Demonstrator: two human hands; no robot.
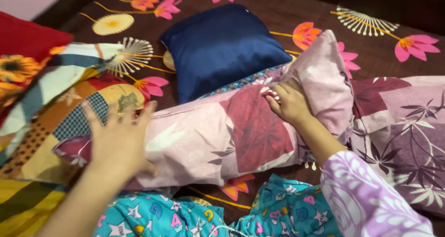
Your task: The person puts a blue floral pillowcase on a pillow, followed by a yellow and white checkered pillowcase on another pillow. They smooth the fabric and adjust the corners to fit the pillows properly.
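A long pillow in a pink and maroon patchwork cover [218, 135] lies across the bed in front of me. My left hand [118, 137] is spread flat, fingers apart, pressing on the pillow's left end. My right hand [289, 102] pinches the cover's fabric near the pillow's right end, where the loose cloth bunches up. A lilac patterned sleeve [366, 200] covers my right forearm.
A dark blue square cushion [222, 47] lies behind the pillow on a brown bedsheet with pink flowers [394, 42]. A multicoloured patchwork blanket [51, 102] and a red pillow [23, 37] sit at left. More pink patchwork cloth [403, 135] lies at right. Turquoise patterned fabric [208, 214] is near me.
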